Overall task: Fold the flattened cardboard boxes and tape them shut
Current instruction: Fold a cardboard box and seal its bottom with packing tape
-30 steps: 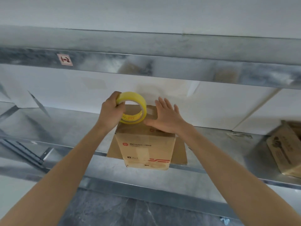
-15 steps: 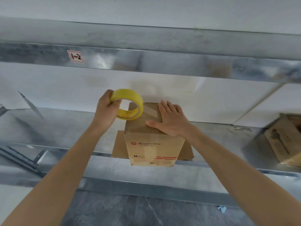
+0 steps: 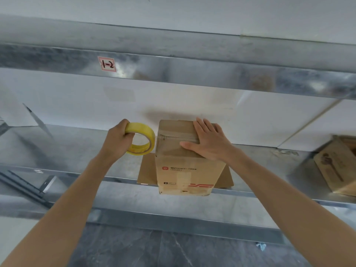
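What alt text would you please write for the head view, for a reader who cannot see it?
A person's right hand presses flat on a folded cardboard box on a metal shelf, while the left hand holds a yellow tape roll beside it. Flat cardboard lies underneath.

"1-2": beam lbl [image 3: 107, 64]; "3": box [image 3: 181, 160]

We saw only two arms and two hands. The left forearm [image 3: 77, 193] and the right forearm [image 3: 279, 191] were bare along all the length in view, long and slim. The left hand [image 3: 117, 139] and the right hand [image 3: 210, 144] were bare too.
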The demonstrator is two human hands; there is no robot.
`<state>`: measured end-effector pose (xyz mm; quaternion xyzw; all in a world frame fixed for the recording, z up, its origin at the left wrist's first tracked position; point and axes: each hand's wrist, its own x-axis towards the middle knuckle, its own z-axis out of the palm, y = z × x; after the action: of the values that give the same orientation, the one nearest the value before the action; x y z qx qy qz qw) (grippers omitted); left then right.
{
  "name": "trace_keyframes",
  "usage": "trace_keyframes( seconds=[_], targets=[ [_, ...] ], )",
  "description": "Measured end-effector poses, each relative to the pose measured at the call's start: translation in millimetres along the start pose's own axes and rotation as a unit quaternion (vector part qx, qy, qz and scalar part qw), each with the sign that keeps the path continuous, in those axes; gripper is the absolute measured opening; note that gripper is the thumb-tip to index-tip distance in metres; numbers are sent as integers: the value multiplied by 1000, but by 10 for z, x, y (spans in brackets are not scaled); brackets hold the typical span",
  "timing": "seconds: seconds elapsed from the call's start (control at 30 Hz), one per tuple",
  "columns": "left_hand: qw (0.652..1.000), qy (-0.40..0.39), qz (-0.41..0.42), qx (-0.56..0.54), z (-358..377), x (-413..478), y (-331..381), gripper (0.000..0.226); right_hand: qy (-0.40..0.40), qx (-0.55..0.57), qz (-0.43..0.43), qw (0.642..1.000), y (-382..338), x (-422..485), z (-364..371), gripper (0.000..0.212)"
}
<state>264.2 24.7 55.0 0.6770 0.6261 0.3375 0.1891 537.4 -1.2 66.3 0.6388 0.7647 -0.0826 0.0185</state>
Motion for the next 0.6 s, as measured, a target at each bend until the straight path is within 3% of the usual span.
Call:
trace_keyframes(
  seconds=[0.27, 0.43, 0.53, 0.6],
  targets=[
    [999, -37, -28, 18, 166, -95, -170, 10, -6, -1, -1, 1000, -29, -24, -45, 97],
    [998, -57, -32, 21, 236, -95, -187, 13, 99, -24, -25, 994, -468, -287, -132, 69],
    [996, -77, -36, 30, 249, -73, -174, 3, 57, 48, -17, 997, -901, -408, -7, 79],
    [994, -101, -49, 17, 236, -86, -176, 11, 69, 35, 15, 997, -1046, -414, 123, 93]
  ],
)
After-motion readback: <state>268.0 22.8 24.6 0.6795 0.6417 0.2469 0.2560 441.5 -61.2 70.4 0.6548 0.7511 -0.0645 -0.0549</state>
